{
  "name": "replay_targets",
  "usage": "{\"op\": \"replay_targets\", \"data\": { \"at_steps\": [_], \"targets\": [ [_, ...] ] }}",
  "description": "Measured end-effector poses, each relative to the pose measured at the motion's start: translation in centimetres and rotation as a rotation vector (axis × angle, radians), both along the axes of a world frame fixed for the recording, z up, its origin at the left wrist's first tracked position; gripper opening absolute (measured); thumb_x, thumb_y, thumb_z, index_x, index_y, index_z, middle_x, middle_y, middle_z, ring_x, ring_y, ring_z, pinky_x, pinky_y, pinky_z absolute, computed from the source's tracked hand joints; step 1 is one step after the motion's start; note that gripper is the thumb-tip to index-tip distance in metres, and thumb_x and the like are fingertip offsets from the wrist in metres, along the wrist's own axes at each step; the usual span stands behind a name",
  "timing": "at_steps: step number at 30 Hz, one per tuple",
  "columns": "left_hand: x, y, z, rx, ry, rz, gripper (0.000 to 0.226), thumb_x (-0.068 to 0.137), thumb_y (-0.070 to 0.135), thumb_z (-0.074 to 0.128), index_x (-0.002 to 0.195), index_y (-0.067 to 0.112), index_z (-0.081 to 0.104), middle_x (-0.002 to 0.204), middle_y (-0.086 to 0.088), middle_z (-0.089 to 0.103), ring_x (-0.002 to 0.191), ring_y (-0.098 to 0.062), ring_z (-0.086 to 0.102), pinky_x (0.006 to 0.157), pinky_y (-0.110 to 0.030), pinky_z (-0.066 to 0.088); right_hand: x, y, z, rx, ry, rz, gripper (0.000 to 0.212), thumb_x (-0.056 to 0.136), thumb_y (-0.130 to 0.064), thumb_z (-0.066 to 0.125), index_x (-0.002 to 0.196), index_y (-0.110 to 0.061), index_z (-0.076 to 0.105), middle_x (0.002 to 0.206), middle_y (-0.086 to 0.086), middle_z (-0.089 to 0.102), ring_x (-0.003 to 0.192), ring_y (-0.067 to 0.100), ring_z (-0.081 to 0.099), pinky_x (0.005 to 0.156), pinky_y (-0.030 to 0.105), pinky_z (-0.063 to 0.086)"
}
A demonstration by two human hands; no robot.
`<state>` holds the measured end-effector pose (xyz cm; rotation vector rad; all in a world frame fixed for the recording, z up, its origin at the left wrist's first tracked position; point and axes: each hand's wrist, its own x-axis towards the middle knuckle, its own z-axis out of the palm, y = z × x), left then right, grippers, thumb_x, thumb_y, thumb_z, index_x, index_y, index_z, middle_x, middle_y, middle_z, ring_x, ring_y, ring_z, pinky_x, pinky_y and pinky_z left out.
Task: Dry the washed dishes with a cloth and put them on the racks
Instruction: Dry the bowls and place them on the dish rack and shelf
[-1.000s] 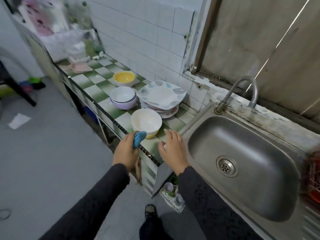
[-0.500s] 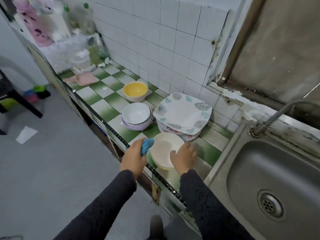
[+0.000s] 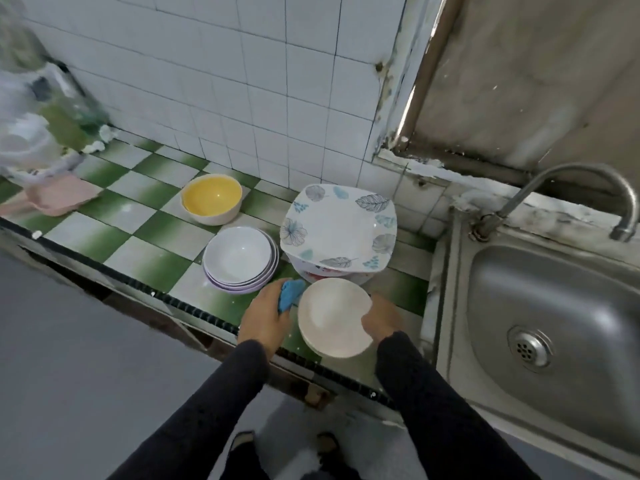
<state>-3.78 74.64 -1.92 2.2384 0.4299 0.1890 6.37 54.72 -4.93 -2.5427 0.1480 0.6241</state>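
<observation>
So the right hand (image 3: 381, 320) has its grip curled over the rim of the cream bowl (image 3: 330, 317), which is tipped toward the camera at the front of the green-checked worktop (image 3: 145, 261). The left hand (image 3: 265, 318) has a blue cloth (image 3: 289, 299) bunched in its grip, right beside the bowl. The stacked white bowls (image 3: 239, 259), yellow bowl (image 3: 212, 199) and leaf-print plates (image 3: 339, 230) sit just behind.

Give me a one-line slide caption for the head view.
Right hand grips a cream round bowl at the green-checked tiled counter; left hand holds a blue cloth beside it.
</observation>
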Motion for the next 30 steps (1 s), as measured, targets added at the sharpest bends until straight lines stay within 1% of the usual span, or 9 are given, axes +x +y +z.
{"op": "replay_targets", "data": {
  "at_steps": [4, 6, 9, 14, 17, 22, 24, 27, 30],
  "targets": [
    [1.1, 2.9, 0.2, 0.003, -0.018, -0.143, 0.040, 0.088, 0.005, 0.058, 0.124, 0.021, 0.060, 0.115, 0.003, 0.064, 0.098, -0.011, 0.056, 0.083, -0.027, 0.044, -0.8, 0.6, 1.7, 0.023, 0.034, -0.045, 0.040, 0.095, -0.004, 0.048, 0.134, -0.009, 0.054, 0.130, 0.017, 0.062, 0.116, 0.036, 0.058, 0.092, 0.035, 0.049],
    [1.8, 4.6, 0.1, 0.001, -0.024, -0.230, 0.040, 0.086, 0.002, 0.057, 0.123, 0.018, 0.059, 0.115, 0.000, 0.064, 0.101, -0.017, 0.059, 0.087, -0.031, 0.048, -0.9, 1.4, 2.3, 0.008, 0.021, -0.082, 0.040, 0.096, -0.002, 0.045, 0.135, -0.006, 0.052, 0.130, 0.019, 0.061, 0.117, 0.037, 0.057, 0.088, 0.033, 0.045],
    [2.2, 6.2, 0.1, 0.039, -0.040, -0.301, 0.041, 0.085, 0.000, 0.058, 0.124, 0.012, 0.057, 0.117, -0.007, 0.064, 0.103, -0.025, 0.060, 0.088, -0.035, 0.049, -1.7, 2.1, 3.0, -0.038, -0.007, -0.142, 0.037, 0.096, -0.003, 0.044, 0.133, -0.006, 0.050, 0.130, 0.021, 0.059, 0.117, 0.038, 0.056, 0.093, 0.037, 0.045],
    [2.0, 8.5, 0.4, 0.010, -0.053, -0.413, 0.041, 0.088, 0.002, 0.059, 0.128, 0.012, 0.056, 0.120, -0.005, 0.063, 0.104, -0.020, 0.058, 0.091, -0.030, 0.047, -2.9, 3.6, 3.5, -0.051, -0.080, -0.207, 0.042, 0.094, -0.003, 0.044, 0.135, -0.013, 0.044, 0.123, 0.025, 0.060, 0.110, 0.042, 0.059, 0.090, 0.041, 0.047],
    [2.3, 9.4, -0.3, -0.005, -0.046, -0.435, 0.040, 0.090, 0.005, 0.060, 0.128, 0.013, 0.056, 0.121, -0.004, 0.063, 0.105, -0.019, 0.058, 0.092, -0.030, 0.046, -3.7, 4.9, 3.3, -0.042, -0.079, -0.236, 0.037, 0.094, -0.002, 0.043, 0.130, -0.008, 0.045, 0.122, 0.027, 0.060, 0.109, 0.042, 0.059, 0.081, 0.038, 0.042],
    [2.6, 10.0, -1.3, -0.014, 0.039, -0.392, 0.036, 0.094, 0.010, 0.057, 0.130, 0.013, 0.052, 0.125, -0.005, 0.060, 0.107, -0.018, 0.055, 0.094, -0.028, 0.044, -5.3, 6.6, 1.8, 0.066, 0.002, -0.341, 0.044, 0.094, -0.001, 0.040, 0.137, -0.009, 0.045, 0.127, 0.025, 0.056, 0.110, 0.042, 0.057, 0.089, 0.046, 0.051],
    [2.6, 10.2, -1.6, -0.010, 0.066, -0.407, 0.037, 0.095, 0.010, 0.057, 0.131, 0.014, 0.050, 0.128, -0.005, 0.058, 0.109, -0.018, 0.055, 0.095, -0.028, 0.043, -5.6, 6.7, 1.3, 0.113, 0.027, -0.407, 0.037, 0.095, 0.001, 0.039, 0.130, -0.004, 0.047, 0.128, 0.027, 0.055, 0.108, 0.041, 0.056, 0.086, 0.044, 0.051],
    [2.9, 10.7, -1.9, 0.026, 0.074, -0.434, 0.045, 0.095, 0.008, 0.057, 0.138, 0.016, 0.047, 0.135, -0.006, 0.055, 0.115, -0.020, 0.055, 0.101, -0.031, 0.043, -5.6, 6.9, 0.9, 0.167, 0.043, -0.477, 0.038, 0.096, 0.002, 0.037, 0.133, -0.002, 0.048, 0.134, 0.024, 0.054, 0.118, 0.039, 0.055, 0.078, 0.035, 0.047],
    [3.0, 11.1, -2.4, 0.099, 0.119, -0.489, 0.057, 0.092, 0.004, 0.057, 0.144, 0.020, 0.041, 0.141, -0.006, 0.050, 0.117, -0.022, 0.054, 0.102, -0.035, 0.044, -5.6, 7.3, 0.7, 0.253, 0.072, -0.543, 0.042, 0.096, 0.003, 0.035, 0.135, -0.003, 0.047, 0.135, 0.020, 0.053, 0.120, 0.039, 0.054, 0.068, 0.037, 0.053]
  ]
}}
